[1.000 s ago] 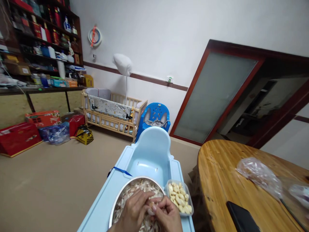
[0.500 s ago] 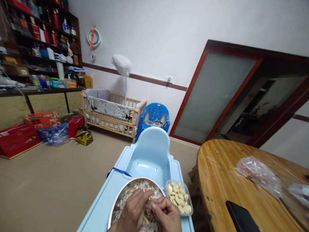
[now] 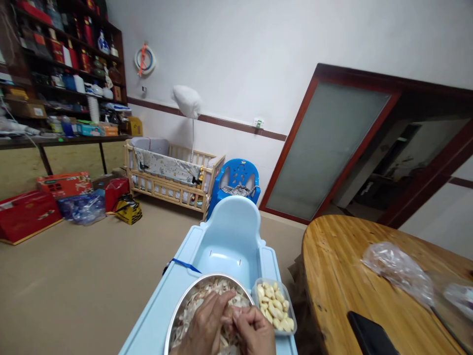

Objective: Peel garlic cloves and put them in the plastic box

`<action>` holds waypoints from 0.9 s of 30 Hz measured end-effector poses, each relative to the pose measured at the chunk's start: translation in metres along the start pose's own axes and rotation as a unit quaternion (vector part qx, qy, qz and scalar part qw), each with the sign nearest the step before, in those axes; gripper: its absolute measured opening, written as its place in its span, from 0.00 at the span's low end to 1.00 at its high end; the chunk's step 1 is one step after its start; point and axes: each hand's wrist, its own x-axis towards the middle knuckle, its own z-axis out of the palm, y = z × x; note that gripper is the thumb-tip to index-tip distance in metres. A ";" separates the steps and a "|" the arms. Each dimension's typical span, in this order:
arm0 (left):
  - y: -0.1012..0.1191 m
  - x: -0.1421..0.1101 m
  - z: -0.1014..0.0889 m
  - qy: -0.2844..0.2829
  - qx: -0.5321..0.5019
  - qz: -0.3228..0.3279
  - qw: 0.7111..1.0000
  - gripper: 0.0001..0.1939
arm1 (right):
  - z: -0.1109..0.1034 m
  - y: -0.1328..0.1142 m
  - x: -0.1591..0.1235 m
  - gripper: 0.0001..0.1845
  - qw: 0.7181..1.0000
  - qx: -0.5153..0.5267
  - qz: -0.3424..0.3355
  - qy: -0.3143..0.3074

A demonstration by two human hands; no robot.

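Observation:
Over a round metal bowl (image 3: 221,275), my left hand (image 3: 205,320) and my right hand (image 3: 254,328) meet with fingertips pinched together. Between them is a small pale piece that looks like a garlic clove (image 3: 236,311), mostly covered by the fingers. Papery garlic skins (image 3: 190,303) fill the bowl beneath. Just right of the bowl, peeled garlic cloves (image 3: 274,306) lie in a clear plastic container (image 3: 284,333). Both vessels rest on the tray of a light blue child's chair (image 3: 153,308).
At right stands a wooden table (image 3: 332,266) with a black phone (image 3: 371,333) and a plastic bag (image 3: 397,268) on it. Ahead are a blue chair (image 3: 240,172) and a wooden crib (image 3: 166,185). Red bags (image 3: 29,214) sit on the floor at left, below shelves.
My right fingertips have shifted slightly at the pinched piece, and less of it shows. Both hands stay over the bowl. The camera view has tilted a little.

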 end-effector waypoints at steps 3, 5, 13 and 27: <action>0.003 0.000 0.000 0.003 -0.024 -0.016 1.000 0.25 | 0.001 -0.001 0.000 0.22 1.000 0.020 0.011 0.010; 0.005 0.001 0.000 0.004 -0.045 -0.027 0.999 0.23 | 0.001 -0.001 0.001 0.21 1.000 0.022 0.015 0.005; -0.004 -0.016 0.010 -0.096 -0.078 -0.053 0.991 0.21 | 0.001 -0.013 0.004 0.18 0.985 0.146 0.088 0.005; 0.002 -0.004 0.002 -0.133 0.061 -0.001 0.989 0.11 | -0.002 -0.017 0.003 0.20 0.986 0.128 0.105 0.032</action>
